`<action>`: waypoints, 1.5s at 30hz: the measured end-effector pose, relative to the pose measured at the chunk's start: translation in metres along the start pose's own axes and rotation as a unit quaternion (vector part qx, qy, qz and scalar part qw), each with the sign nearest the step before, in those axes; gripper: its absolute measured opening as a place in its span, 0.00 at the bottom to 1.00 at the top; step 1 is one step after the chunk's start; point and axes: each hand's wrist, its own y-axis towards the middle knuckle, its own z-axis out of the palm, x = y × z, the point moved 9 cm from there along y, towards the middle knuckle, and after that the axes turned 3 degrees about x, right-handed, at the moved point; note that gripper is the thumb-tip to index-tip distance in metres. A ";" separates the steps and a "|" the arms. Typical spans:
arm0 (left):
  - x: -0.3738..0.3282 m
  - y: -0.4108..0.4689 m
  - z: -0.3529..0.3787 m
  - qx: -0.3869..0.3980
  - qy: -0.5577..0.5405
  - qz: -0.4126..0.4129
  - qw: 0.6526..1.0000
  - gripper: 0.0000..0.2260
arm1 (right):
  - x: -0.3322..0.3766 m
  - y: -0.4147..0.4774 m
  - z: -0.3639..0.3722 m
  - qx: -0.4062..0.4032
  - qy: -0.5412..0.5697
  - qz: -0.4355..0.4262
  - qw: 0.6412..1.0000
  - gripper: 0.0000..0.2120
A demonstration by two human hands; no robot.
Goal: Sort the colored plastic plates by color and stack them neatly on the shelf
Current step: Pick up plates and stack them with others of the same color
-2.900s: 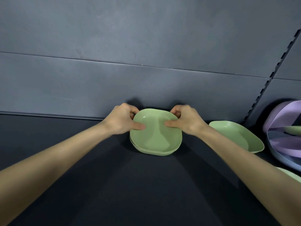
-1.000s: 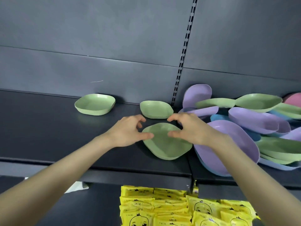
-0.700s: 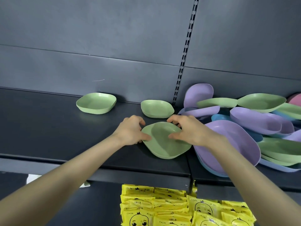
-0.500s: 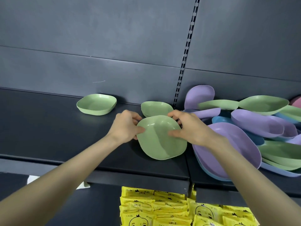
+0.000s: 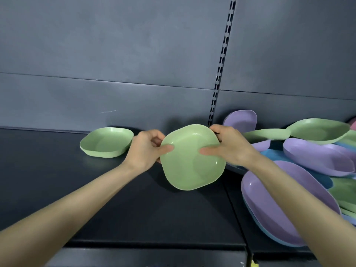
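Both hands on one green plate, held above dark shelf, tilted, hollow side toward viewer. Left hand clamps left rim: thumb inside, fingers curled behind. Right hand does same on right rim. Plate sits in front of slotted upright. Second green plate flat on shelf just left of left hand, near back panel; possibly small stack, edge too soft to tell. Right side: loose heap of purple, green and blue plates. Big purple plate nearest, partly under right forearm.
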 end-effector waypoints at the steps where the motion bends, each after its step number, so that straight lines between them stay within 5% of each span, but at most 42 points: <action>1: 0.004 0.007 0.004 0.019 -0.002 0.000 1.000 0.07 | -0.002 0.003 -0.003 -0.006 -0.013 0.009 1.000 0.13; 16: 0.038 0.074 0.028 0.132 0.216 0.009 0.967 0.22 | -0.021 -0.008 -0.047 -0.164 -0.089 0.151 0.971 0.14; 30: 0.062 0.074 0.030 0.163 0.140 -0.103 0.971 0.32 | -0.025 -0.011 -0.045 -0.186 -0.076 0.157 0.967 0.12; 33: 0.057 0.068 0.021 0.145 0.134 -0.086 0.976 0.25 | -0.022 -0.008 -0.041 -0.181 -0.061 0.145 0.971 0.12; 36: 0.048 0.063 0.008 0.121 0.099 -0.059 0.986 0.02 | -0.017 -0.006 -0.040 -0.182 -0.043 0.128 0.974 0.13; 45: 0.025 0.039 -0.060 0.024 -0.005 -0.027 0.999 0.05 | 0.017 0.006 -0.027 -0.192 0.071 0.034 0.978 0.14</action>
